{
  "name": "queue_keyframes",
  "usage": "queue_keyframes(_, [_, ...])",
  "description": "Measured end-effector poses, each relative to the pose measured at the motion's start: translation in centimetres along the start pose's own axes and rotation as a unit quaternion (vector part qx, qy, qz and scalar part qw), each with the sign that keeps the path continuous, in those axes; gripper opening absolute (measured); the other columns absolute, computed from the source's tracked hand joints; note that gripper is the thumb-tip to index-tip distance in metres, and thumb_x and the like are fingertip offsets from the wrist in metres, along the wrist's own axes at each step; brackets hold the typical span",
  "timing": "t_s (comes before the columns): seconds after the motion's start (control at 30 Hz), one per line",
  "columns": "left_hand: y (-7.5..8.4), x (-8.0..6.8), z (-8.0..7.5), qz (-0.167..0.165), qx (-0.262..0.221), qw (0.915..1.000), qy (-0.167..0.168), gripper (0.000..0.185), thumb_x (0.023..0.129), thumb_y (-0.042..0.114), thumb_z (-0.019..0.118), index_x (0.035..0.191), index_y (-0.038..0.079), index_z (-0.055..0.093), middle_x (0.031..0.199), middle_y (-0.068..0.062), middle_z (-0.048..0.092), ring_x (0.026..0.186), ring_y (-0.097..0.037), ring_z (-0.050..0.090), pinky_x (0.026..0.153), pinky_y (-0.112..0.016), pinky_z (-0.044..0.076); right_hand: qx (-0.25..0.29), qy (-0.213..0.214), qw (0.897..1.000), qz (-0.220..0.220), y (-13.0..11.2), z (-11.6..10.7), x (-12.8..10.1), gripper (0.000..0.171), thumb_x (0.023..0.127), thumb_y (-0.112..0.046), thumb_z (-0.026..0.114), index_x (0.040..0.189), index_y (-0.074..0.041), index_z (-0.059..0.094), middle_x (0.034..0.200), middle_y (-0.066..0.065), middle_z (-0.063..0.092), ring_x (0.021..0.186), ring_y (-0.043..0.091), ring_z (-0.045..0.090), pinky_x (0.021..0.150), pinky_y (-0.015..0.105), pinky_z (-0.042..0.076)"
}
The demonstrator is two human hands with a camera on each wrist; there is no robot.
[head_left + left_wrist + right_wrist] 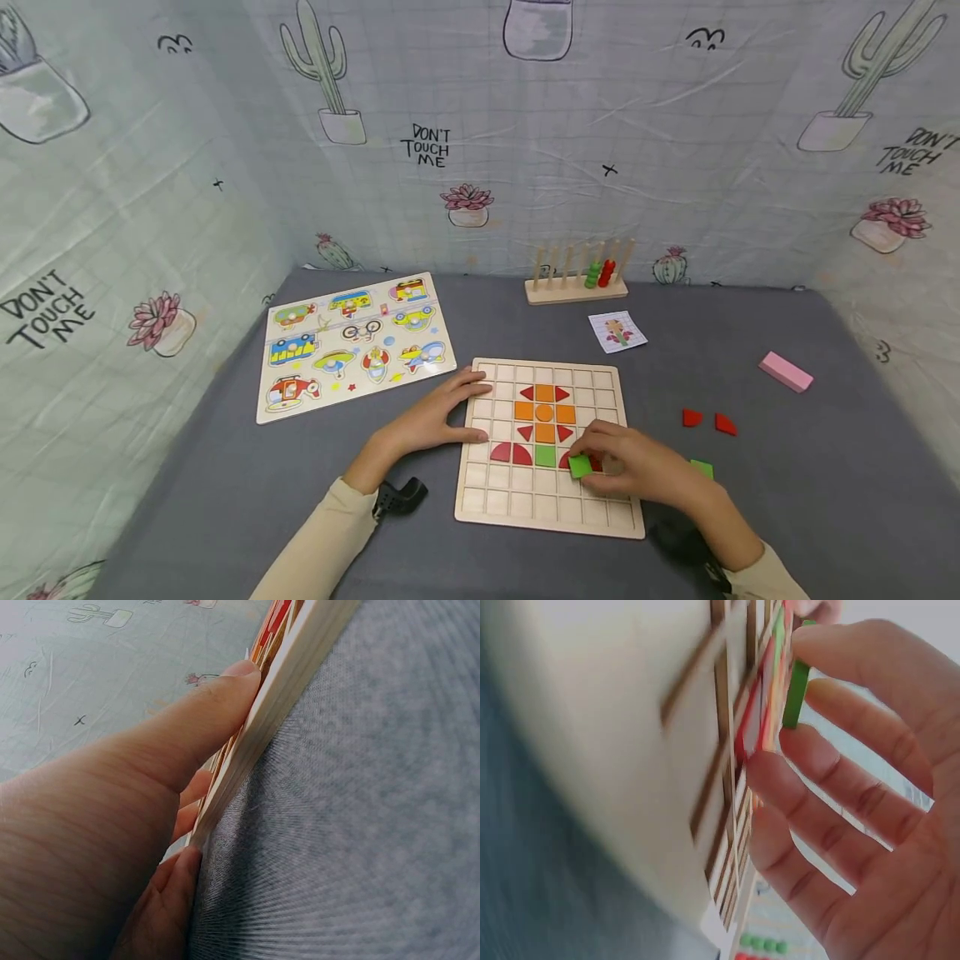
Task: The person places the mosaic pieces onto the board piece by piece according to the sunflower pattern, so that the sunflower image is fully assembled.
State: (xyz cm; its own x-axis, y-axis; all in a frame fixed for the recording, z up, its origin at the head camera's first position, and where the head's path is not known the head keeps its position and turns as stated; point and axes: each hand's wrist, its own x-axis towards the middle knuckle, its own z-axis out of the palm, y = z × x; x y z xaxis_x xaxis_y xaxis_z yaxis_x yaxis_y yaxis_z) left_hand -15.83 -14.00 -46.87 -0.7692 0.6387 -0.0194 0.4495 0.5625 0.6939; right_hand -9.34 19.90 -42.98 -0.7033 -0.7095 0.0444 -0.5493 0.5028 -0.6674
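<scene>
A wooden grid board lies on the grey table, with orange, red and green tiles set in its middle cells. My right hand pinches a green square tile just above the board's lower middle cells, beside a red tile. In the right wrist view the green tile sits edge-on between fingertips close to the board. My left hand rests on the board's left edge, fingers straight. The left wrist view shows the thumb pressed against the board's rim.
Loose pieces lie right of the board: two red tiles, a green tile and a pink block. A vehicle puzzle board lies at left. A pattern card and a peg rack stand behind.
</scene>
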Motion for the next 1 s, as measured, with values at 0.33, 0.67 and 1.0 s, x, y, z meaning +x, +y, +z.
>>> queue_keyframes(0.33, [-0.2,-0.2,0.1,0.001,-0.004,1.0000,0.005,0.071,0.084,0.039,0.077,0.145,0.016,0.047,0.158,-0.004,0.029,0.150,-0.026,0.012,0.116,-0.053,0.023,-0.033,-0.020,0.999,-0.014,-1.9,1.6,1.1,0.014,0.088,-0.020,0.074,0.101,-0.020,0.068,0.100,-0.009,0.058,0.081,0.004,0.052,0.070,0.019,0.047])
queue_keyframes(0.67, [-0.1,0.0,0.1,-0.003,-0.001,1.0000,0.003,0.072,0.084,0.039,0.077,0.146,0.016,0.047,0.158,-0.004,0.028,0.150,-0.026,0.012,0.116,-0.052,0.022,-0.071,-0.005,0.997,-0.021,-2.3,2.9,1.9,0.010,0.087,-0.020,0.075,0.095,-0.019,0.068,0.097,-0.010,0.057,0.079,0.003,0.052,0.070,0.019,0.048])
queue_keyframes(1.0, [0.0,0.0,0.1,-0.005,-0.003,1.0000,0.004,0.072,0.084,0.038,0.077,0.145,0.015,0.047,0.158,-0.004,0.029,0.150,-0.027,0.013,0.116,-0.052,0.023,-0.053,-0.014,0.998,-0.004,-2.6,3.1,2.1,0.009,0.088,-0.016,0.074,0.096,-0.017,0.071,0.097,-0.009,0.059,0.080,0.004,0.054,0.072,0.021,0.050])
